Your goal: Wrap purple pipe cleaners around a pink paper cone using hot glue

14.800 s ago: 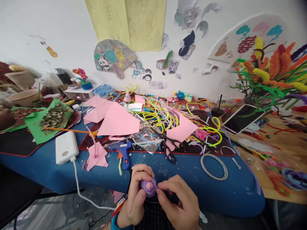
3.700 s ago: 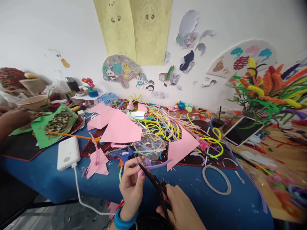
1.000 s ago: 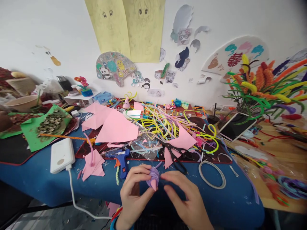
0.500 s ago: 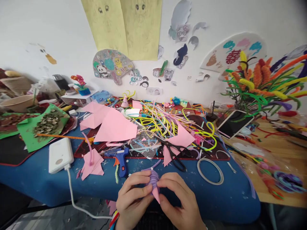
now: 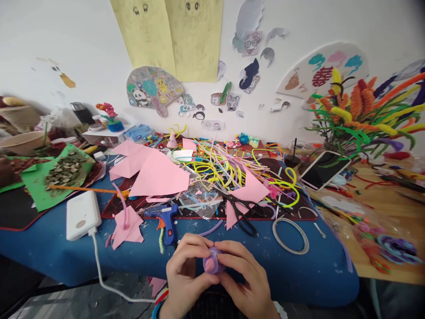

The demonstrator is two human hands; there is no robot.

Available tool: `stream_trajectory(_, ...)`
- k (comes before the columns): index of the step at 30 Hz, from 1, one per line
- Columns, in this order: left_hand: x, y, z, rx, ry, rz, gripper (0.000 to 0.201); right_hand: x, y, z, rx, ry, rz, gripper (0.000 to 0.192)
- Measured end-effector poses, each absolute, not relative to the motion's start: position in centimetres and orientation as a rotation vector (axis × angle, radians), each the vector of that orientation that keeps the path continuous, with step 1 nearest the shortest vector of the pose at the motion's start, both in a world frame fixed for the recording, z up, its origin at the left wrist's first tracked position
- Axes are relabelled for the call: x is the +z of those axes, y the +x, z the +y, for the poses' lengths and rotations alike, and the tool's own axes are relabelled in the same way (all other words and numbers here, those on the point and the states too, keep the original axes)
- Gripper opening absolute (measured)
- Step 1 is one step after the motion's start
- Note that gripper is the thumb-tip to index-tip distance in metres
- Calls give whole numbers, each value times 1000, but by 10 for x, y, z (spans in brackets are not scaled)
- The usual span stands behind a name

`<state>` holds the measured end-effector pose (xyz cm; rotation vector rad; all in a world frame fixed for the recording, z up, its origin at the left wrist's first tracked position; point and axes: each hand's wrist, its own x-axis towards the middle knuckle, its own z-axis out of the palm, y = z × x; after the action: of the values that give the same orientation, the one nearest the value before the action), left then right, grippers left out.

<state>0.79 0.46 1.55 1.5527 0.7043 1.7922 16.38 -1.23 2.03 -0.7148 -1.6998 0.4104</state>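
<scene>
Both hands meet just in front of the blue table's near edge (image 5: 299, 283). Between their fingertips sits a small craft piece (image 5: 212, 262), a pink cone wrapped in purple pipe cleaner, its pink end facing me. My left hand (image 5: 186, 274) pinches it from the left, and my right hand (image 5: 245, 279) closes on it from the right and above. Black scissors (image 5: 244, 212) lie on the table behind my hands, next to a pink paper triangle (image 5: 247, 195). A blue glue gun (image 5: 168, 217) rests to the left of the scissors.
Yellow, green and pink pipe cleaners (image 5: 226, 168) pile up mid-table among pink paper sheets (image 5: 156, 175). A white power bank (image 5: 81, 215) with cable lies left, a tape ring (image 5: 290, 235) right, a phone (image 5: 323, 170) far right. Green paper with seeds (image 5: 59, 170) sits far left.
The scissors held 3.7 s ago now lie on the table. Over the last second my right hand closed onto the craft piece, and the piece turned so its pink end faces me.
</scene>
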Motion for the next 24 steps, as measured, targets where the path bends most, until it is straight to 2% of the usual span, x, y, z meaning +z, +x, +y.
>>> stream_trajectory(3, 16, -1, 8, 1657, 1646, 616, 35, 19, 165, -13, 457, -685, -1665, 23)
stream_trajectory(11, 29, -13, 16, 1389, 1790, 559, 27, 16, 166, -13, 481, -676, -1656, 24)
stream_trajectory(24, 22, -21, 22, 1426, 1916, 487, 27, 12, 162, -12, 433, -636, -1651, 22)
